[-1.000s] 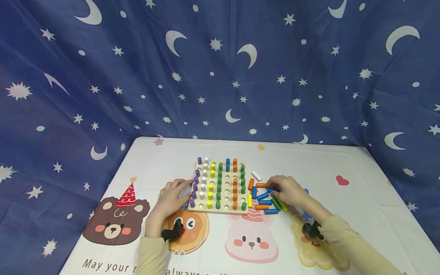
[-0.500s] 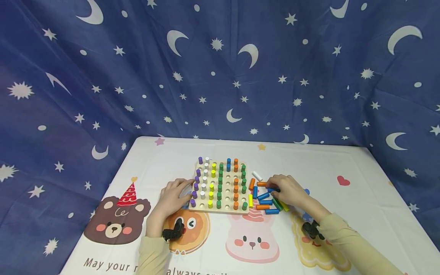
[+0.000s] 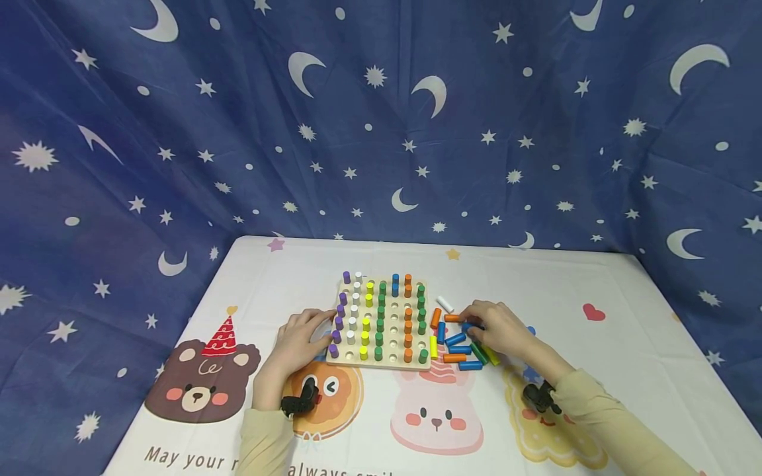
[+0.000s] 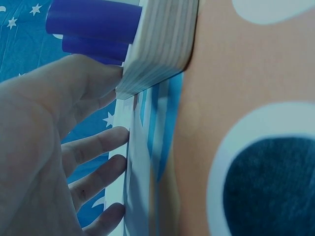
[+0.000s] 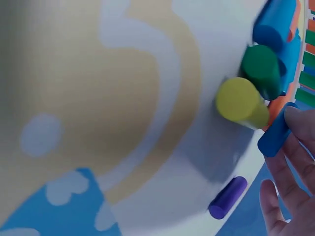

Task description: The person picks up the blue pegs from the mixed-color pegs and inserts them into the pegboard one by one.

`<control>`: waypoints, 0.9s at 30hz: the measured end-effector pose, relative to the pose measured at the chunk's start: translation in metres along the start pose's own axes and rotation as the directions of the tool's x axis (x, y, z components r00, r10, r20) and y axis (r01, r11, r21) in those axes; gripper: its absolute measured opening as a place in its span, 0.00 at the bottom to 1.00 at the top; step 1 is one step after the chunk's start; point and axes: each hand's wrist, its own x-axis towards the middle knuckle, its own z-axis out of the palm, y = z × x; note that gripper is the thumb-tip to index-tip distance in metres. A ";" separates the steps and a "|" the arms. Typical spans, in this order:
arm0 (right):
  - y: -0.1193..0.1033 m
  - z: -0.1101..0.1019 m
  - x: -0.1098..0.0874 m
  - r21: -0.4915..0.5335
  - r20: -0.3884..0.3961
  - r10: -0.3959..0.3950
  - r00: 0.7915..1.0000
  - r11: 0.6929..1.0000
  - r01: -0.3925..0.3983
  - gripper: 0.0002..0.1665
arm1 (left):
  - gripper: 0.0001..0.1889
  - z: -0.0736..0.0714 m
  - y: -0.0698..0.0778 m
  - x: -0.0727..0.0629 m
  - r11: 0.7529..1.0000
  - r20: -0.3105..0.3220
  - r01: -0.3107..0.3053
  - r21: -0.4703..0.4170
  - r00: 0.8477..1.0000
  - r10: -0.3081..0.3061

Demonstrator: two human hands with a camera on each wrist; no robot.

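Note:
A wooden pegboard [image 3: 393, 362] holds upright pegs in columns of purple, white, yellow, green, blue and orange. At its left side my left hand [image 3: 299, 340] touches the edge with thumb and forefinger, the other fingers stretched out, as the left wrist view shows beside a purple peg [image 4: 93, 20]. Right of the board, my right hand [image 3: 499, 328] pinches a blue peg [image 5: 276, 133] between thumb and fingers, over the loose pegs. Beside it in the right wrist view are a yellow peg [image 5: 237, 100] and a green peg [image 5: 260, 69].
Loose blue, orange, green and yellow pegs lie in a pile beside the board, among them an orange peg [image 3: 455, 358]. A white peg [image 3: 444, 304] lies farther back. A purple peg [image 5: 228, 197] lies apart on the printed tablecloth [image 3: 536, 284]. Behind hangs a blue starry curtain [image 3: 381, 165].
My right hand has lifted very slightly over the pile, and more of the blue at its fingertips shows. My left hand and the pegboard keep their places.

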 end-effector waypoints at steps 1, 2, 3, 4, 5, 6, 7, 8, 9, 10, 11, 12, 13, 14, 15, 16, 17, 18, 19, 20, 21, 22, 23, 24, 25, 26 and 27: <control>-0.001 -0.001 0.000 0.003 0.002 0.001 1.000 1.000 -0.001 0.14 | 0.26 0.000 0.000 0.000 1.000 0.000 0.001 0.000 1.000 -0.001; -0.002 -0.002 0.000 0.007 0.006 0.008 1.000 1.000 -0.008 0.14 | 0.26 0.000 0.000 0.000 1.000 0.001 0.003 0.000 1.000 -0.003; -0.004 -0.004 0.001 0.008 0.010 0.011 1.000 1.000 -0.011 0.14 | 0.27 0.000 0.000 0.000 1.000 0.002 0.003 0.000 1.000 -0.003; -0.005 -0.005 0.001 0.009 0.013 0.015 1.000 1.000 -0.015 0.14 | 0.27 -0.001 0.000 0.000 1.000 0.002 0.003 0.000 1.000 -0.003; -0.007 -0.006 0.001 0.008 0.018 0.020 1.000 1.000 -0.020 0.13 | 0.27 -0.001 0.000 -0.001 1.000 0.003 0.003 0.001 1.000 -0.003; -0.008 -0.007 0.002 0.012 0.020 0.023 1.000 1.000 -0.024 0.13 | 0.27 -0.001 0.000 -0.001 1.000 0.003 0.004 0.001 1.000 -0.004; -0.009 -0.008 0.002 0.013 0.019 0.021 1.000 1.000 -0.022 0.13 | 0.27 -0.001 0.001 -0.001 1.000 0.004 0.004 0.001 1.000 -0.004; -0.010 -0.009 0.003 0.018 0.019 0.017 1.000 1.000 -0.018 0.13 | 0.27 -0.002 0.001 -0.001 1.000 0.004 0.004 0.000 1.000 -0.004; -0.011 -0.009 0.003 0.023 0.019 0.014 1.000 1.000 -0.015 0.13 | 0.27 -0.002 0.001 -0.001 1.000 0.004 0.004 0.000 1.000 -0.004; -0.012 -0.010 0.004 0.030 0.020 0.014 1.000 0.999 -0.014 0.13 | 0.27 -0.002 0.001 -0.001 1.000 0.004 0.005 -0.001 1.000 -0.005; -0.012 -0.010 0.004 0.035 0.019 0.011 1.000 0.999 -0.012 0.13 | 0.27 -0.002 0.001 -0.001 1.000 0.004 0.005 0.000 1.000 -0.005; -0.012 -0.011 0.005 0.040 0.018 0.007 1.000 0.999 -0.008 0.13 | 0.27 -0.002 0.001 -0.001 1.000 0.004 0.006 0.000 1.000 -0.006; -0.013 -0.011 0.005 0.047 0.018 0.004 1.000 0.999 -0.005 0.13 | 0.27 -0.002 0.002 -0.001 1.000 0.004 0.007 0.001 1.000 -0.007; -0.013 -0.012 0.006 0.062 0.019 0.005 1.000 0.998 -0.006 0.13 | 0.27 -0.002 0.002 -0.001 1.000 0.003 0.006 0.001 1.000 -0.006; -0.013 -0.013 0.007 0.074 0.019 0.006 1.000 0.997 -0.007 0.13 | 0.27 -0.002 0.002 -0.001 1.000 0.003 0.007 0.001 1.000 -0.007; -0.014 -0.013 0.007 0.088 0.017 0.002 1.000 0.996 -0.003 0.13 | 0.27 -0.002 0.002 -0.001 1.000 0.001 0.006 0.002 1.000 -0.006; -0.014 -0.014 0.008 0.105 0.014 -0.004 1.000 0.994 0.003 0.13 | 0.26 -0.002 0.002 -0.001 1.000 0.000 0.006 0.002 1.000 -0.006; -0.015 -0.015 0.008 0.126 0.014 -0.004 1.000 0.992 0.002 0.13 | 0.26 -0.002 0.002 -0.001 1.000 0.000 0.006 0.000 1.000 -0.006; -0.015 -0.015 0.009 0.148 0.015 -0.003 1.000 0.989 0.001 0.13 | 0.26 -0.002 0.002 -0.001 1.000 -0.002 0.004 -0.001 1.000 -0.004; -0.016 -0.016 0.010 0.168 0.014 -0.002 1.000 0.986 -0.001 0.12 | 0.26 -0.002 0.002 -0.001 1.000 -0.002 0.004 -0.002 1.000 -0.004; -0.017 -0.016 0.010 0.182 0.016 0.001 1.000 0.983 -0.004 0.12 | 0.26 -0.002 0.002 -0.001 1.000 -0.001 0.005 -0.004 1.000 -0.005; -0.018 -0.017 0.011 0.191 0.016 0.001 1.000 0.982 -0.004 0.12 | 0.26 -0.002 0.002 -0.001 1.000 -0.001 0.004 -0.003 1.000 -0.004; -0.019 -0.017 0.011 0.200 0.015 0.006 1.000 0.980 -0.009 0.12 | 0.26 -0.002 0.002 -0.001 1.000 0.001 0.005 -0.004 1.000 -0.005; -0.020 -0.018 0.012 0.205 0.017 0.009 1.000 0.979 -0.012 0.12 | 0.26 -0.002 0.003 -0.001 1.000 0.003 0.006 -0.003 1.000 -0.006; -0.022 -0.018 0.013 0.207 0.016 0.007 1.000 0.978 -0.010 0.12 | 0.26 -0.002 0.002 -0.001 1.000 0.004 0.007 -0.003 1.000 -0.007; -0.023 -0.018 0.013 0.209 0.014 0.006 1.000 0.978 -0.009 0.12 | 0.26 -0.002 0.002 -0.001 1.000 0.006 0.008 -0.002 1.000 -0.008; -0.025 -0.019 0.014 0.208 0.013 0.002 1.000 0.978 -0.005 0.12 | 0.26 -0.002 0.003 -0.001 1.000 0.007 0.008 -0.002 1.000 -0.008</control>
